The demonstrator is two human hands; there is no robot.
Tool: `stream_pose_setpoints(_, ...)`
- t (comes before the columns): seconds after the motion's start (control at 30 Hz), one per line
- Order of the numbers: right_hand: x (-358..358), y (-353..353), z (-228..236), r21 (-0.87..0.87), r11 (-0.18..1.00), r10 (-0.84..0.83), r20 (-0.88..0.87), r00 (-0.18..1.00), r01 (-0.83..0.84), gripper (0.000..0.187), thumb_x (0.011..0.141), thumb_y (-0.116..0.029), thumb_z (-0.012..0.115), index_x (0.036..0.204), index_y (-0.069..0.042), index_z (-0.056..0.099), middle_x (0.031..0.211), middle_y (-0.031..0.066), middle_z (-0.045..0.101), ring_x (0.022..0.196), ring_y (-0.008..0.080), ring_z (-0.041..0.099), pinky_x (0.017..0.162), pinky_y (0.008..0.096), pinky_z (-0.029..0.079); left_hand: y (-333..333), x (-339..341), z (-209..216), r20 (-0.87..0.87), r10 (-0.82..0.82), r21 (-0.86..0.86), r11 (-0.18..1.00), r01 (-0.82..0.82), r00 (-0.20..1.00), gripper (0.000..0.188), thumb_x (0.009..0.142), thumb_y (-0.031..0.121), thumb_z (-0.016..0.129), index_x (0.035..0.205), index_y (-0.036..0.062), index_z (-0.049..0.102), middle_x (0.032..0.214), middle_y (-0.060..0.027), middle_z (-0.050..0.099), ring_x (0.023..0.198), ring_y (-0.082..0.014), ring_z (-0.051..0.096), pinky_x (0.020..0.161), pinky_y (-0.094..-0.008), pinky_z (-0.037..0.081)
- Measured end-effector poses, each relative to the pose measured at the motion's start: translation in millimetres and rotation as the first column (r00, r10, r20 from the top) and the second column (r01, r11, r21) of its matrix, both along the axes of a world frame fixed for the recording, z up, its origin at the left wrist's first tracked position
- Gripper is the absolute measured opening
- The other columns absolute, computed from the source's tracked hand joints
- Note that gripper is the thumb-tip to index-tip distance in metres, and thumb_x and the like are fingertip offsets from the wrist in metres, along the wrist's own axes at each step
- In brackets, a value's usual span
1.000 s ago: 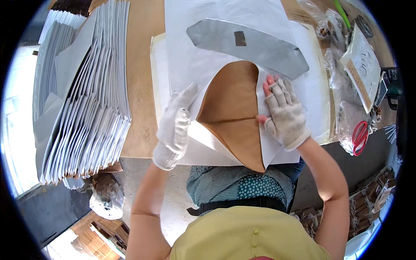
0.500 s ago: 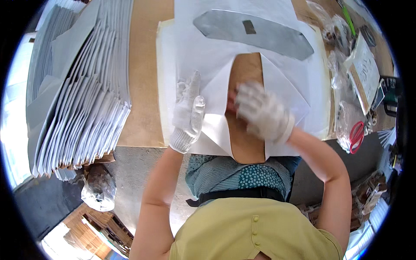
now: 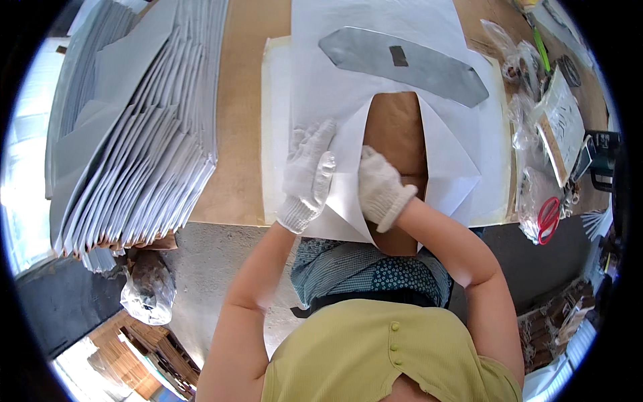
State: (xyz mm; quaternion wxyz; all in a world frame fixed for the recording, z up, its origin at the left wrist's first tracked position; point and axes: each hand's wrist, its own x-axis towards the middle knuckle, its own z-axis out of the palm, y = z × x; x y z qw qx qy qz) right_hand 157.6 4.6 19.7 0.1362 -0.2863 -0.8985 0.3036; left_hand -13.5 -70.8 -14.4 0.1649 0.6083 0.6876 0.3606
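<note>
A white paper bag (image 3: 450, 157) with brown lining lies before me, its end spread into pointed side folds around a long brown opening (image 3: 395, 127). My left hand (image 3: 309, 175), in a white knit glove, rests open and flat on the white paper left of the opening. My right hand (image 3: 385, 187), gloved too, is at the opening's left edge, against the left fold. Its fingers are curled and their tips hidden; whether they pinch the paper does not show. Beyond the opening lies a grey plate (image 3: 405, 65) with pointed ends and a small dark patch.
A thick stack of folded white paper bags (image 3: 134, 161) stands at the table's left. On the right edge are clear plastic bags (image 3: 529, 124), red-handled scissors (image 3: 548, 212), a marked white card (image 3: 559, 127) and a green tool (image 3: 541, 50). A plastic-wrapped bundle (image 3: 149, 295) sits below the left stack.
My right hand has moved from over the opening to its left edge, its fingers now curled. My left hand stays flat on the paper. The whole view has shifted slightly.
</note>
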Motion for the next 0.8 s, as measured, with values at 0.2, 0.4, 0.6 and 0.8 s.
stream_pose_setpoints(0.2, 94.8, 50.0, 51.6, 0.259, 0.952, -0.182, 0.045, 0.982, 0.164, 0.05, 0.085, -0.014, 0.068, 0.134, -0.006, 0.066, 0.147, 0.0131, 0.06, 0.139, 0.034, 0.055, 0.117, 0.0489, 0.045, -4.8, 5.7, -10.4, -0.215, 0.016, -0.093, 0.995, -0.037, 0.977, 0.071, 0.111, 0.052, 0.041, 0.161, 0.0022, 0.04, 0.156, -0.027, 0.051, 0.15, -0.0538, 0.037, 0.127, -0.0568, 0.025)
stream_pose_setpoints(0.4, 124.8, -4.9, -10.8, 0.24, 0.907, 0.331, 0.098, 0.939, -0.345, 0.042, 0.081, -0.022, 0.067, 0.12, -0.008, 0.074, 0.135, 0.0103, 0.07, 0.146, 0.032, 0.05, 0.128, 0.0545, 0.031, 1.3, 14.5, -1.8, -0.37, -0.039, -0.174, 0.984, -0.028, 0.928, 0.077, 0.109, 0.056, 0.04, 0.163, 0.0022, 0.037, 0.162, -0.0264, 0.044, 0.154, -0.0528, 0.032, 0.128, -0.0568, 0.023)
stream_pose_setpoints(0.6, 111.3, -18.7, -22.1, 0.105, 0.818, 0.574, -0.123, 0.809, -0.565, 0.029, 0.078, -0.017, 0.064, 0.104, -0.009, 0.075, 0.128, 0.0061, 0.072, 0.14, 0.0267, 0.055, 0.124, 0.0504, 0.039, 5.4, 20.9, 2.7, -0.509, -0.09, -0.219, 0.975, -0.028, 0.856, 0.078, 0.109, 0.054, 0.043, 0.163, -0.0009, 0.033, 0.169, -0.0236, 0.034, 0.159, -0.0435, 0.025, 0.132, -0.0531, 0.014)
stream_pose_setpoints(0.8, 106.3, -4.2, -14.9, 0.141, 0.811, 0.583, -0.124, 0.803, -0.568, 0.034, 0.075, -0.019, 0.067, 0.107, -0.009, 0.075, 0.13, 0.0073, 0.071, 0.136, 0.0301, 0.058, 0.122, 0.05, 0.04, 71.3, 56.2, 11.9, -0.513, -0.136, -0.18, 0.983, 0.049, 0.848, 0.085, 0.104, 0.056, 0.052, 0.162, -0.0026, 0.034, 0.168, -0.0254, 0.035, 0.159, -0.0421, 0.027, 0.133, -0.0508, 0.013)
